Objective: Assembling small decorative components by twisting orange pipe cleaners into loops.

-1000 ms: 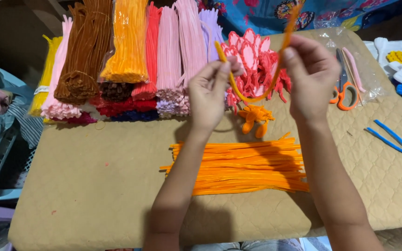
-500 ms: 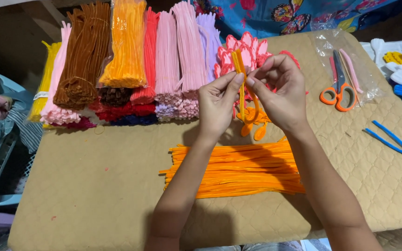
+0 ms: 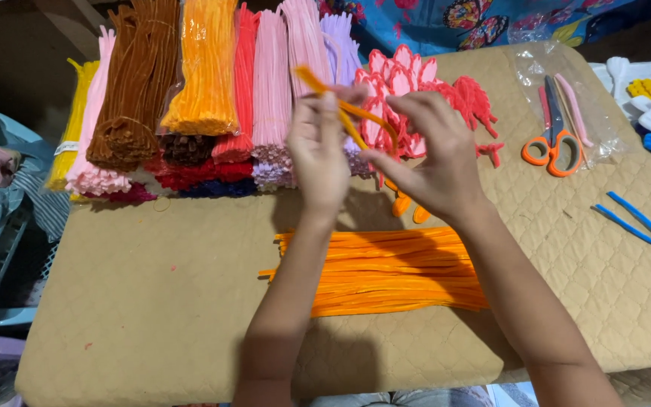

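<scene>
Above the flat pile of orange pipe cleaners (image 3: pixel 386 271) on the tan quilted board (image 3: pixel 152 301), your left hand (image 3: pixel 318 154) and right hand (image 3: pixel 427 162) each pinch one bent orange pipe cleaner (image 3: pixel 348 113). Beyond the pile stand the coloured bundles (image 3: pixel 205 98); orange-handled scissors (image 3: pixel 555 128) lie to its far right.

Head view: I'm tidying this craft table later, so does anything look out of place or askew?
Little stands out. Both hands, left hand and right hand, hold a bent orange pipe cleaner. Two blue pipe cleaners lie loose at the right, apart from the bundles. The orange pile is slightly fanned.
</scene>
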